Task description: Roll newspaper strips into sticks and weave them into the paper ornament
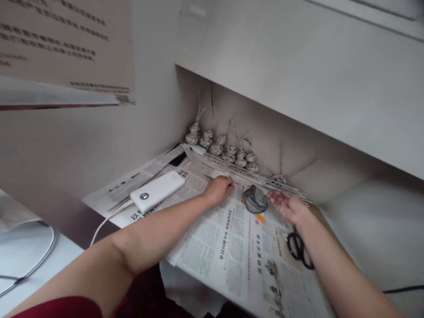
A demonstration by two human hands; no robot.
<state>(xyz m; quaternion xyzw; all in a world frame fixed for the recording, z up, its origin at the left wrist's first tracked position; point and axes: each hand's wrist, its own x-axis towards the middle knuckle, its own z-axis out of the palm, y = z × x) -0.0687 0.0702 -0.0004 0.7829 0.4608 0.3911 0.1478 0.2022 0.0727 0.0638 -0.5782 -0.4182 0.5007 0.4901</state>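
Note:
My left hand [218, 189] rests on the newspaper [205, 238], its fingers curled closed. A thin pointed piece [208, 177] shows beside its knuckles; what the fingers hold, if anything, is hidden. My right hand [288, 205] is turned partly palm up with its fingers loosely extended. Its fingertips are at the right edge of a dark grey, roundish, folded-looking thing [255, 198] with orange parts under it; whether they touch it I cannot tell. Black-handled scissors [300, 251] lie beside my right wrist, their blades partly hidden.
Several gourd-shaped figures woven from paper strips [229, 153] stand along the wall. Before them lie long thin paper rods [251, 172], with a small woven base [279, 179] near their right end. A white power bank [157, 191] with a cable lies left. A white panel [298, 79] overhangs the back.

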